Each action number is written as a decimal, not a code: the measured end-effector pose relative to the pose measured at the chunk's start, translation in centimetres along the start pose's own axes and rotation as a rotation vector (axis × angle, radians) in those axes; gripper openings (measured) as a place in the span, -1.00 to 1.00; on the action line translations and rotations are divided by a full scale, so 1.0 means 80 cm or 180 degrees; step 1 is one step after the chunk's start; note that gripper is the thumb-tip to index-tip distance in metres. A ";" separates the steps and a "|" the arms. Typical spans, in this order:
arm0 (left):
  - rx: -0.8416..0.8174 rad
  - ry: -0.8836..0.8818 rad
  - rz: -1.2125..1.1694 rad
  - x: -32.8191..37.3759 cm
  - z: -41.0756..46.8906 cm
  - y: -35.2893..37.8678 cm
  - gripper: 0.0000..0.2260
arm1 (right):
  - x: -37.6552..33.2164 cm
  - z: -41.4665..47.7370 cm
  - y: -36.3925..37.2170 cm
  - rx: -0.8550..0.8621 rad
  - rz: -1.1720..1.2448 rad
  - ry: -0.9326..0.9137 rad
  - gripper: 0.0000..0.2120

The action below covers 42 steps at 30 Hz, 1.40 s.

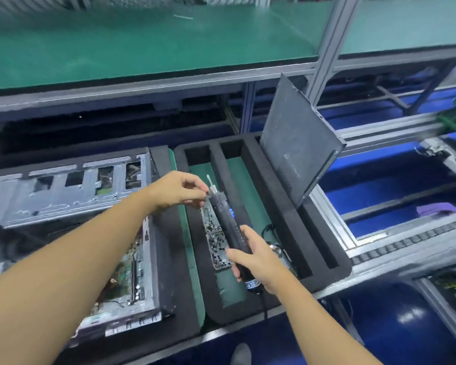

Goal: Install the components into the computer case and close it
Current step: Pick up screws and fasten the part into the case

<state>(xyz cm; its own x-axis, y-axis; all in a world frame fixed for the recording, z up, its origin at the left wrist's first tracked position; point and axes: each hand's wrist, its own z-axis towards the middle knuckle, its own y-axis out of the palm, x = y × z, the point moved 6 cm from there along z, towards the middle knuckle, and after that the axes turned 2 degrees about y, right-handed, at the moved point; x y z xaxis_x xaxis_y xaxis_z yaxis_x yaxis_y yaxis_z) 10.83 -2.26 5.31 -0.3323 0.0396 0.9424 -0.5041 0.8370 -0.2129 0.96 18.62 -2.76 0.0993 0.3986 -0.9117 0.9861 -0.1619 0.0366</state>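
Observation:
My right hand (256, 262) grips the lower body of a black electric screwdriver (231, 227), which points up and away with its bit over the foam tray. At the tool's chuck end, my left hand (179, 189) pinches something small that I cannot make out. The open computer case (71, 196) lies at the left on black foam, its motherboard (128, 275) showing in the lower part. A black mesh side panel (298, 151) leans upright at the right of the foam tray.
A black foam tray (282, 222) with long slots holds a small metal dish of dark screws (216, 243) beneath the screwdriver. A green-topped shelf (142, 46) runs above. Blue bins and a conveyor frame (395, 241) lie to the right.

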 end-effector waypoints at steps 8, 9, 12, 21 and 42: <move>0.0057 0.0221 -0.1368 -0.008 -0.097 -0.038 -0.84 | -0.044 -0.045 0.072 0.0181 -0.0559 -0.0045 -0.31; 0.0060 0.0253 -0.1438 -0.010 -0.110 -0.041 -0.84 | -0.046 -0.051 0.082 0.0223 -0.0661 -0.0043 -0.32; 0.0053 0.0352 -0.1588 -0.016 -0.153 -0.049 -0.83 | -0.050 -0.071 0.116 0.0277 -0.0916 -0.0023 -0.38; 0.0364 0.0536 -0.0861 -0.038 -0.278 -0.083 -0.75 | -0.063 -0.134 0.227 0.0280 -0.1635 -0.0187 -0.76; 0.0804 0.0787 0.0224 -0.061 -0.389 -0.134 -0.88 | -0.059 -0.189 0.311 0.0120 -0.1948 -0.0250 -0.79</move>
<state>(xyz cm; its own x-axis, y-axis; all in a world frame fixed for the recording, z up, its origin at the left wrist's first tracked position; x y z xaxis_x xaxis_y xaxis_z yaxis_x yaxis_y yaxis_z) 42.65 5.52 11.03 -0.1859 0.2490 0.9505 -0.6783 0.6674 -0.3075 27.06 26.34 8.68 -0.4946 0.3620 -0.7901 0.8556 0.0428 -0.5159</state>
